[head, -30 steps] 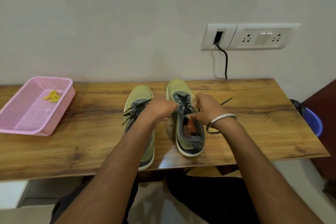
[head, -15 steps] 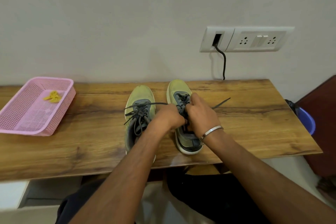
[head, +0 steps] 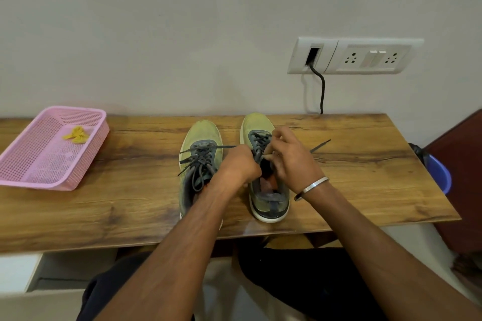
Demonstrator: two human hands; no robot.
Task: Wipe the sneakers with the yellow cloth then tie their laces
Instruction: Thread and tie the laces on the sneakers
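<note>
Fingers (head: 271, 156) of both hands pinch right sneaker (head: 268, 200) laces (head: 257, 142) nr table (head: 365, 190) front edge.

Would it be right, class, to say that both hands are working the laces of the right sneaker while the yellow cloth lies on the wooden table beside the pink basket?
Not quite. The head view shows the yellow cloth lying inside the pink basket, not on the wooden table beside it. The rest holds: the left hand and right hand are both at the laces of the right sneaker.
</note>
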